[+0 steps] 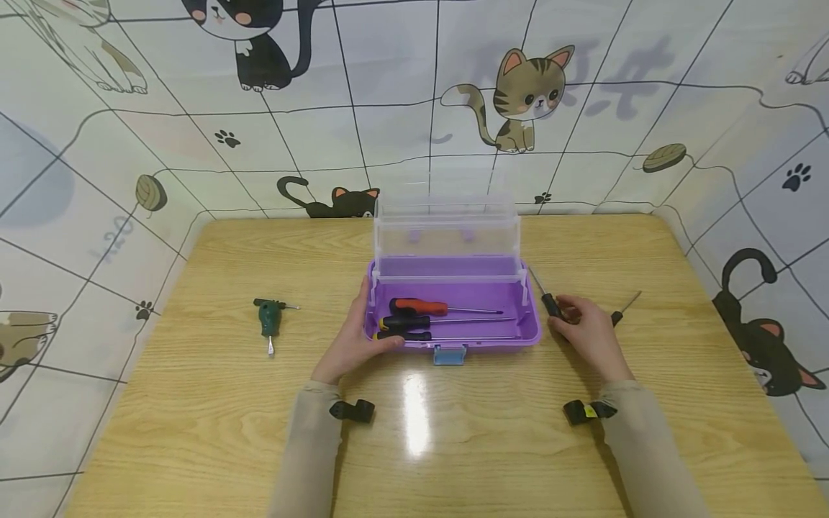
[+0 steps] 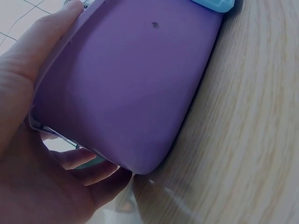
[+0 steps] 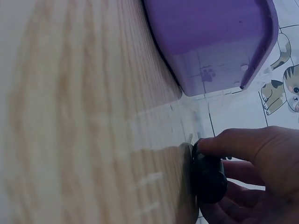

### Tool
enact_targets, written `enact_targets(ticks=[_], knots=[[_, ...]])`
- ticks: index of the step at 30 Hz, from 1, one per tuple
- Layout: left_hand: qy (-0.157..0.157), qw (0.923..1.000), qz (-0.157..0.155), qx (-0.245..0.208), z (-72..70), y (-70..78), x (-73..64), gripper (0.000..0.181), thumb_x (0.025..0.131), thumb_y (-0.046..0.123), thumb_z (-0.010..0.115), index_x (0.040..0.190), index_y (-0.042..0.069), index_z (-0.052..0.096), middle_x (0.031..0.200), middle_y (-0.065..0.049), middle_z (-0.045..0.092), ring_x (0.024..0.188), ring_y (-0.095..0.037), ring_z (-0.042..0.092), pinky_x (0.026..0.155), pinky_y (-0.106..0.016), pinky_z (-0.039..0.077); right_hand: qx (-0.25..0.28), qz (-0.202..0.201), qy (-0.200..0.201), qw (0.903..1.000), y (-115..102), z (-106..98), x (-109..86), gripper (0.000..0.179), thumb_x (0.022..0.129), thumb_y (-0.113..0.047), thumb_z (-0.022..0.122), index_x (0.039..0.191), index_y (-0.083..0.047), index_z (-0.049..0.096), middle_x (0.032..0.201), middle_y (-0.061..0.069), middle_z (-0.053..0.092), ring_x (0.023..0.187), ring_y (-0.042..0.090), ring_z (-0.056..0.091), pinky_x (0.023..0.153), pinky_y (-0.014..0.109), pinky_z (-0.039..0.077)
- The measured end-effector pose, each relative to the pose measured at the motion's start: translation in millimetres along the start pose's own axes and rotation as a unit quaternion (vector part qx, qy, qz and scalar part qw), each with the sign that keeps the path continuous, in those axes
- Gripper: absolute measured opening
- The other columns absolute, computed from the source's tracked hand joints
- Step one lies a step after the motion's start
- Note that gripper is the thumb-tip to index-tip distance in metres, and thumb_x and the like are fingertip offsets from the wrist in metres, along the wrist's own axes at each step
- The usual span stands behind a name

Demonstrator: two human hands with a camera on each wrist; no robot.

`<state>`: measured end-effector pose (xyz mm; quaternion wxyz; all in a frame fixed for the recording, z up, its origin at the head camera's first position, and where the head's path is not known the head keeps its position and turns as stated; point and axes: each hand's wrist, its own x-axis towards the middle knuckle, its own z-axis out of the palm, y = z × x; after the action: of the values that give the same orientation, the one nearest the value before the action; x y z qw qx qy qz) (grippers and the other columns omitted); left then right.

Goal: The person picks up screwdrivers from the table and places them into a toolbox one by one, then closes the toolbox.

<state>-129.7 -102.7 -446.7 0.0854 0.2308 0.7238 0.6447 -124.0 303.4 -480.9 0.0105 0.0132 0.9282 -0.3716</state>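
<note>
- Head view: facing a purple toolbox [image 1: 492, 346] at the centre of the tabletop [image 1: 414, 475], with a clear lid [image 1: 447, 216] raised along the twelve-o'clock edge; could bring that lid down over the opening by bumping or dragging the toolbox.
- Between eight and nine o'clock of the toolbox, clasping the end wall with the left hand [image 1: 352, 338]; could tip or slide everything by pressing too hard there.
- Between three and four o'clock, pinching a black screwdriver [image 1: 550, 305] with the right hand [image 1: 588, 332], just outside the toolbox; could scrape the wall in lifting, because of pointing towards eleven o'clock so near it.
- Just beyond, at three o'clock: a smaller screwdriver [image 1: 618, 316]; could knock it aside with the back of that hand.
- Inside, handles towards nine o'clock: a red screwdriver [image 1: 427, 308], a yellow-ended screwdriver [image 1: 414, 323] and a front screwdriver [image 1: 414, 336]; could set these rolling by dropping anything on top.
- Well apart at nine o'clock: a green-handled tool [image 1: 269, 316]; unlikely to get bumped.
- Left wrist view: showing thumb along the rim, fingers bent round the lower corner; could nip fingertips by rocking the toolbox.
- Right wrist view: showing thumb and fingers closed on the rounded handle, low by the tabletop; could lose it through a shallow pinch. Cannot tell how firm.
</note>
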Motion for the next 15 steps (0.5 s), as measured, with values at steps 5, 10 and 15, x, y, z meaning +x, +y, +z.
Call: enact_targets(ticks=[5, 10, 15], knots=[[0.014, 0.9985, -0.047, 0.022, 0.4, 3.3, -3.1, 0.121, 0.074, 0.000, 0.081, 0.155, 0.011, -0.008, 0.156, -0.022, 0.007, 0.140, -0.044, 0.013, 0.111, -0.057, 0.017, -0.008, -0.003, 0.012, 0.9999, -0.3, 0.8, 1.6, 0.040, 0.089, -0.009, 0.066, 0.125, 0.008, 0.058, 0.104, 0.026, 0.064, 0.093, 0.037, 0.061, 0.076, 0.040, 0.047], [0.018, 0.9975, -0.065, 0.021, -0.2, 0.9, -3.6, 0.121, 0.074, 0.000, 0.081, 0.154, 0.010, -0.009, 0.155, -0.024, 0.004, 0.140, -0.045, 0.013, 0.110, -0.055, 0.021, -0.008, -0.011, 0.033, 0.9994, -1.5, 1.1, 1.3, 0.036, 0.089, -0.008, 0.066, 0.121, 0.008, 0.061, 0.102, 0.026, 0.065, 0.092, 0.038, 0.062, 0.074, 0.040, 0.047], [0.027, 0.9970, -0.068, 0.025, -1.8, -19.4, -3.6, 0.123, 0.074, 0.005, 0.083, 0.155, 0.022, -0.008, 0.157, -0.017, 0.005, 0.142, -0.039, 0.012, 0.111, -0.054, 0.019, -0.004, -0.011, 0.056, 0.9984, -2.3, 0.7, 0.3, 0.034, 0.088, -0.006, 0.067, 0.119, 0.008, 0.062, 0.099, 0.026, 0.066, 0.090, 0.037, 0.062, 0.074, 0.038, 0.047]])
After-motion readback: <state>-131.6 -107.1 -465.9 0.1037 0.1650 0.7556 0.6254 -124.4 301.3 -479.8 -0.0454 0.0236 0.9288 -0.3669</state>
